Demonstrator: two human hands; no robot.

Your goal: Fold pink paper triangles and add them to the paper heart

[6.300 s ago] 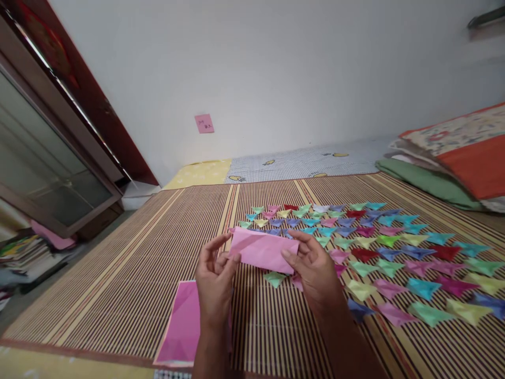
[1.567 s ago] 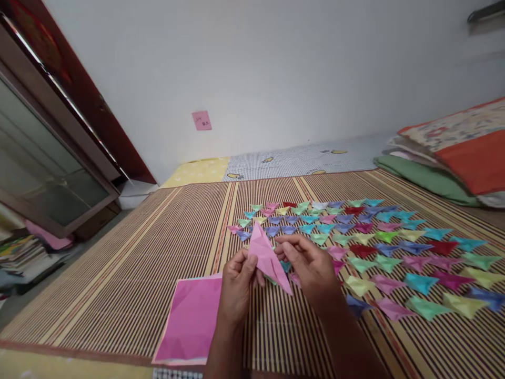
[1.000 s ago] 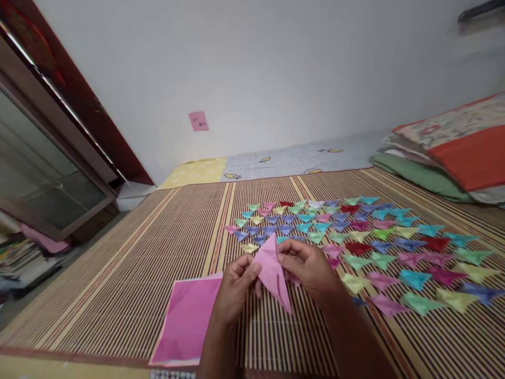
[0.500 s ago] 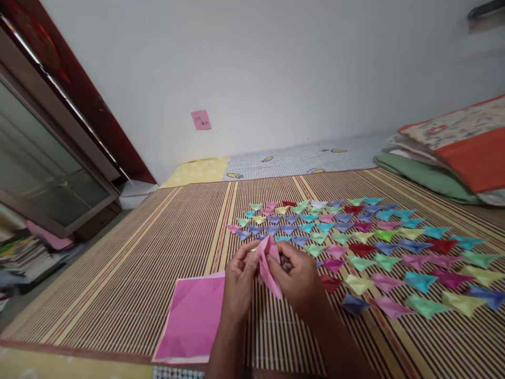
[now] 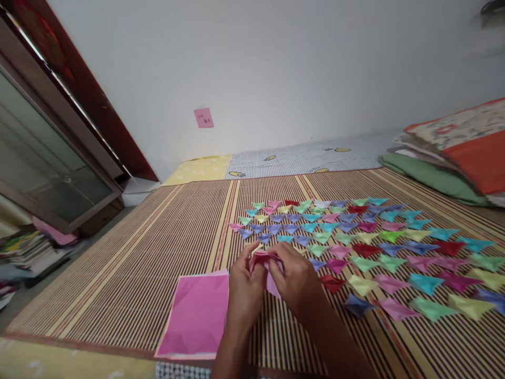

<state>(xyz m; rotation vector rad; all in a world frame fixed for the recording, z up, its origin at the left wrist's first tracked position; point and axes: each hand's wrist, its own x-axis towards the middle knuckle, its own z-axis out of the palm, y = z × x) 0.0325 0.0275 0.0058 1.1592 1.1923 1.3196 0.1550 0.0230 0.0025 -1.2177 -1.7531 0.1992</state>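
One piece of pink folded paper (image 5: 272, 284), held above the mat between two hands, its upper edge bent and partly open, much of it hidden by fingers. One left hand (image 5: 246, 284), closed around the near left side of the piece, thumb pressed to it. One right hand (image 5: 294, 271), closed on its right side, fingers curled, the two hands close together. One striped mat (image 5: 130, 273), brown and tan, spread under everything on the bed. One stack of paper sheets (image 5: 195, 316), magenta on top, lying flat on the mat to the left of the left hand, with paler edges showing beneath. Many small folded paper shapes (image 5: 390, 284), laid out in rows beyond and to the right of the hands, in blue, green, yellow, pink, red, turquoise and white. One patterned sheet (image 5: 292, 160), checked, with yellow motifs, between mat and wall. One pink note (image 5: 203, 118), bearing handwriting, on the white wall (image 5: 276, 68). One pile of folded bedding (image 5: 445, 163), orange, floral and green, at the far right. One glass-panelled door (image 5: 51, 158), at the left.
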